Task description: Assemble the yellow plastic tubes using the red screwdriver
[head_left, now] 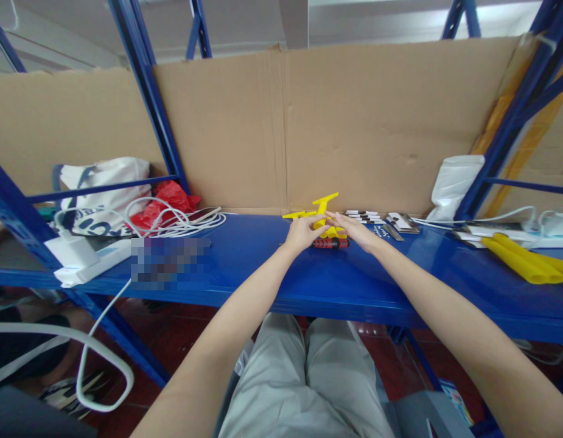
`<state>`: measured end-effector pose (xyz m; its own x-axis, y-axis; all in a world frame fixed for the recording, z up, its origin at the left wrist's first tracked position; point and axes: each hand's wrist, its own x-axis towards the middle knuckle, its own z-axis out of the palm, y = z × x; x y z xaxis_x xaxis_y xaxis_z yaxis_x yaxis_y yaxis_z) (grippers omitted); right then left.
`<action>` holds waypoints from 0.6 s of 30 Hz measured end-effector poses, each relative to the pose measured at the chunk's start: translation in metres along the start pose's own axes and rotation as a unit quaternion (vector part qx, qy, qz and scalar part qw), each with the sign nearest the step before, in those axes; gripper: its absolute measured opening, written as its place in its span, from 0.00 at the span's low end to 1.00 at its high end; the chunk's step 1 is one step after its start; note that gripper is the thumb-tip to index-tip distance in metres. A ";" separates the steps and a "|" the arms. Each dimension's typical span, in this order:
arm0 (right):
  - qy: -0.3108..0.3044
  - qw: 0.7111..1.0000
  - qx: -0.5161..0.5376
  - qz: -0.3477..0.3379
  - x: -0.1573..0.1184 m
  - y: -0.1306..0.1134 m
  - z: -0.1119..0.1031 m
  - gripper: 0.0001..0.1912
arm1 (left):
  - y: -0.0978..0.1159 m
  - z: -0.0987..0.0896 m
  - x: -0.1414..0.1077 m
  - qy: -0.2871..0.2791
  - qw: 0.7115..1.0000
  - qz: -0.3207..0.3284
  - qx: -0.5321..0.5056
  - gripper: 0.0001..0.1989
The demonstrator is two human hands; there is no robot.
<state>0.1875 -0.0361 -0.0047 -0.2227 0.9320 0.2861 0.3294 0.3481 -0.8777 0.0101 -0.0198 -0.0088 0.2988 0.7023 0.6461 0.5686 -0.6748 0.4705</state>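
Both of my hands meet over a cluster of yellow T-shaped pieces (325,199) at the back middle of the blue shelf (254,255). My left hand (305,232) is on the near left side of the cluster, its fingers curled against the yellow parts. From the right, my right hand (352,231) reaches in with fingers stretched out, the tips touching the yellow pieces near the left fingertips. Just below the hands lies a red and black tool (330,243), partly covered. Whether the left fingers grip a piece is too small to tell.
White cables (190,225), a power strip (96,264), a red bag (169,201) and a white bag (112,176) are left. Black-and-white packets (402,222), yellow tubes (523,258) and a white pouch (457,182) are right. Cardboard (377,121) stands behind.
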 end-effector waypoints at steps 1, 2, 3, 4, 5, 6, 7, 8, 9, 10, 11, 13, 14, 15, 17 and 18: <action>-0.001 1.000 0.002 0.002 0.000 0.000 0.000 0.29 | -0.001 0.000 0.001 0.001 1.000 -0.006 -0.009 0.16; -0.002 1.000 0.005 0.004 0.000 0.000 0.000 0.28 | -0.002 0.000 0.001 0.003 1.000 -0.012 -0.019 0.16; -0.003 1.000 0.006 0.005 0.001 0.000 0.000 0.27 | -0.003 0.001 0.002 0.006 0.999 -0.017 -0.031 0.16; -0.004 1.000 0.007 0.007 0.001 0.000 0.001 0.27 | -0.005 0.002 0.003 0.009 0.999 -0.022 -0.048 0.15; -0.006 1.000 0.007 0.007 0.001 0.000 0.001 0.26 | -0.006 0.003 0.004 0.013 0.997 -0.025 -0.068 0.15; -0.007 1.000 0.006 0.007 0.001 0.000 0.001 0.26 | -0.008 0.005 0.005 0.020 0.995 -0.028 -0.088 0.14; -0.008 1.000 0.005 0.006 0.001 0.000 0.002 0.26 | -0.010 0.006 0.006 0.029 0.994 -0.031 -0.105 0.14; -0.009 1.000 0.005 0.005 0.001 -0.001 0.002 0.26 | -0.011 0.007 0.006 0.038 0.992 -0.036 -0.113 0.14; -0.010 1.000 0.005 0.004 0.001 -0.001 0.003 0.27 | -0.012 0.007 0.007 0.046 0.992 -0.044 -0.110 0.14; -0.011 1.000 0.005 0.004 0.001 -0.002 0.004 0.28 | -0.013 0.007 0.007 0.054 0.992 -0.055 -0.097 0.15; -0.012 1.000 0.002 0.005 0.001 -0.002 0.004 0.29 | -0.014 0.006 0.007 0.060 0.993 -0.067 -0.076 0.15; -0.007 1.000 -0.015 0.009 0.002 -0.001 0.005 0.31 | -0.014 0.001 0.006 0.070 0.993 -0.092 -0.016 0.16; -0.002 0.999 -0.030 0.012 0.002 0.000 0.004 0.31 | -0.014 -0.002 0.005 0.074 0.992 -0.100 0.018 0.16; 0.003 0.999 -0.049 0.015 0.003 0.001 0.004 0.31 | -0.014 -0.005 0.004 0.075 0.990 -0.111 0.053 0.15; 0.016 0.995 -0.092 0.018 0.005 0.006 0.001 0.31 | -0.014 -0.011 0.003 0.068 0.982 -0.132 0.117 0.15; 0.020 0.993 -0.114 0.018 0.006 0.008 -0.001 0.31 | -0.015 -0.014 0.002 0.058 0.977 -0.145 0.144 0.15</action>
<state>0.1896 -0.0272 -0.0094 -0.1725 0.9458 0.2751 0.5361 0.3244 -0.7794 -0.0085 -0.0114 -0.0064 0.0129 0.8125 0.5828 0.8138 -0.3472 0.4660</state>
